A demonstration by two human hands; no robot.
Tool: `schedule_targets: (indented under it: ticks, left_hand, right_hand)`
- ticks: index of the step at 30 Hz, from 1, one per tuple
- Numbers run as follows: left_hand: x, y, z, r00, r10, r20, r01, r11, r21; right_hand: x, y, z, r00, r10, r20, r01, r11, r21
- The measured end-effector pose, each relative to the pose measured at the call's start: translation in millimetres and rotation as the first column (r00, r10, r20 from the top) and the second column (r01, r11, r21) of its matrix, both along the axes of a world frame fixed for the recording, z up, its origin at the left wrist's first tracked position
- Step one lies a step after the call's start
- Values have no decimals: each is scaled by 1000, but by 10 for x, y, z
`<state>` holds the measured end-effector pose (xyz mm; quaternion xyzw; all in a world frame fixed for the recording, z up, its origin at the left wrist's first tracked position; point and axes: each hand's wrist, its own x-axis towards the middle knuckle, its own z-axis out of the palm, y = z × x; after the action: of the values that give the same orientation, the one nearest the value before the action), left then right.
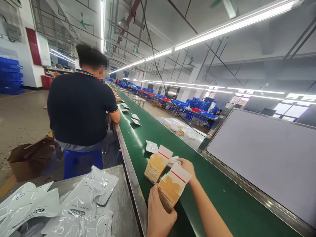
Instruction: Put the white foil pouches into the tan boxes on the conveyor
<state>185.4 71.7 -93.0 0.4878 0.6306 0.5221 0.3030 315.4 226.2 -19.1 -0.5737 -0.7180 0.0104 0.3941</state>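
Note:
My left hand [160,214] is closed around a small orange and white carton [170,189] with its top flap raised, over the green conveyor belt [209,200]. A second carton [156,166] of the same kind stands just beyond it on the belt, flap up too. Behind the cartons, my right hand [186,166] has its fingers bent around a whitish, shiny item [174,160], partly hidden by the flaps; its kind is unclear. Touching or close to the second carton lies a small white packet [151,146].
White plastic pouches [81,204] lie heaped on a metal table [120,187] at the left. A person [82,102] sits on a blue stool [84,161] beside the belt. More packets [135,121] lie farther along it. A framed white panel [261,158] borders the right side.

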Motion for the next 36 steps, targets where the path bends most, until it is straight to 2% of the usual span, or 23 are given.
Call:
schedule_targets:
  ticks: [2, 4, 5, 7, 8, 9, 11, 13, 14, 16, 18, 21, 22, 23, 24, 25, 27, 28, 29, 31, 32, 34, 36]
  left_hand:
    - [-11, -29, 60, 999, -36, -2, 36, 999, -6]
    - [-7, -58, 91, 997, -71, -7, 71, 997, 2]
    - [1, -73, 96, 996, -88, -11, 88, 996, 10]
    - [22, -106, 91, 991, -129, -20, 130, 990, 49]
    - [33, -123, 83, 989, -142, -27, 144, 986, 80]
    - [44, -140, 73, 988, -150, -36, 153, 981, 116]
    - [62, -175, 49, 979, -187, -76, 199, 961, 194]
    - [74, -209, 31, 958, -251, -136, 278, 927, 252]
    - [78, -226, 26, 942, -291, -167, 327, 905, 270]
    - [84, -260, 27, 909, -354, -220, 407, 866, 290]
    - [91, -293, 37, 883, -391, -258, 458, 839, 295]
    - [116, -336, 46, 843, -452, -290, 527, 800, 287]
    - [128, -346, 44, 840, -462, -284, 534, 799, 278]
    - [142, -352, 39, 842, -468, -269, 532, 803, 268]
    - [155, -356, 32, 849, -467, -246, 522, 814, 257]
    - [167, -356, 24, 864, -456, -215, 500, 831, 245]
    - [186, -352, 8, 896, -417, -153, 442, 870, 217]
    - [191, -350, 3, 910, -394, -129, 413, 888, 202]
    - [195, -350, 1, 919, -377, -117, 394, 899, 192]
    - [201, -359, 5, 915, -385, -125, 403, 894, 198]
    - [204, -368, 10, 903, -408, -138, 429, 878, 211]
    - [211, -397, 21, 877, -451, -168, 480, 846, 233]
    - [217, -434, 31, 864, -467, -187, 501, 837, 221]
  right_hand:
    - [304, -346, 236, 991, -116, -60, 121, 988, 95]
    - [508, -801, 481, 973, -188, -133, 218, 939, 265]
    - [559, -1039, 591, 975, -179, -132, 216, 904, 369]
    - [564, -1463, 752, 994, -109, 19, 81, 833, 547]
    - [533, -1625, 797, 986, -66, 152, -35, 815, 579]
    - [492, -1747, 817, 953, -19, 303, -159, 819, 552]
    - [414, -1880, 802, 816, 107, 568, -350, 874, 337]
    - [374, -1910, 754, 667, 281, 690, -409, 912, 24]
    - [373, -1905, 732, 632, 358, 688, -389, 914, -117]
    - [404, -1878, 711, 679, 467, 567, -325, 883, -338]
    - [456, -1849, 717, 763, 539, 357, -327, 798, -506]
    - [490, -1835, 725, 755, 646, 116, -392, 586, -709]
    - [476, -1846, 713, 748, 659, 76, -403, 542, -737]
    - [452, -1868, 691, 755, 653, 52, -415, 539, -733]
    - [422, -1900, 655, 776, 629, 54, -423, 581, -695]
    - [393, -1941, 605, 808, 583, 81, -417, 664, -621]
    - [360, -2032, 470, 883, 431, 186, -340, 860, -380]
    - [361, -2071, 391, 916, 327, 233, -267, 929, -255]
    - [372, -2100, 315, 938, 227, 261, -191, 969, -157]
    - [405, -2117, 196, 949, 138, 284, -112, 988, -103]
    - [416, -2105, 167, 946, 156, 284, -116, 982, -150]
    - [412, -2057, 172, 920, 289, 265, -195, 923, -332]
    - [394, -2001, 224, 884, 420, 206, -275, 822, -498]
